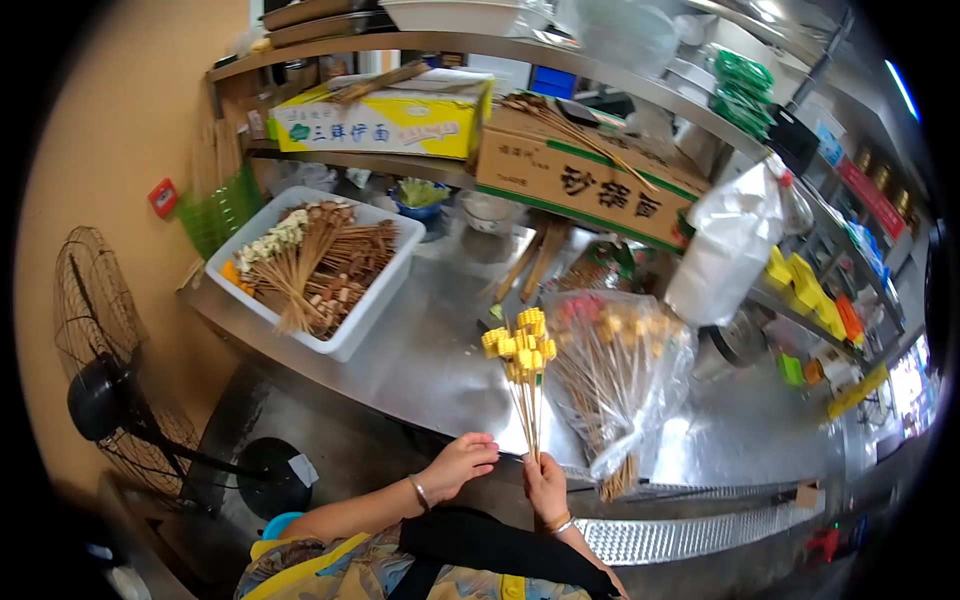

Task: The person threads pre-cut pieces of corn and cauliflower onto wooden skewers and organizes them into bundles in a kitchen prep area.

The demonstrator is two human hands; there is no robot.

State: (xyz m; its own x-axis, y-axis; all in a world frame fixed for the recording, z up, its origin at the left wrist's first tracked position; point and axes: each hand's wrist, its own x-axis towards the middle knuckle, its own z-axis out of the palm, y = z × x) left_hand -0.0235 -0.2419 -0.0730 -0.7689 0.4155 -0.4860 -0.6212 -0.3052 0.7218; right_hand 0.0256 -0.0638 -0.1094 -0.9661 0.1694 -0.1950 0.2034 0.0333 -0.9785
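Note:
My right hand [545, 488] is closed around the lower ends of a bunch of corn skewers [522, 362], held upright with the yellow corn pieces on top. To its left, my left hand [462, 467] is raised with its fingers stretched out and holds nothing. Just right of the corn skewers, a clear plastic bag [625, 375] full of skewers lies on the steel counter [400, 365], its stick ends poking out near the front edge. A white tub [345, 340] at the left holds many more skewers, with pale, brown and orange food on them.
Along the back shelf stand a yellow-and-white box [375, 128] and a brown carton [580, 180], with sticks lying on both. A large white bag [725, 250] stands behind the skewer bag. A black fan [110, 395] is on the left, and a bowl [490, 212] sits at the back.

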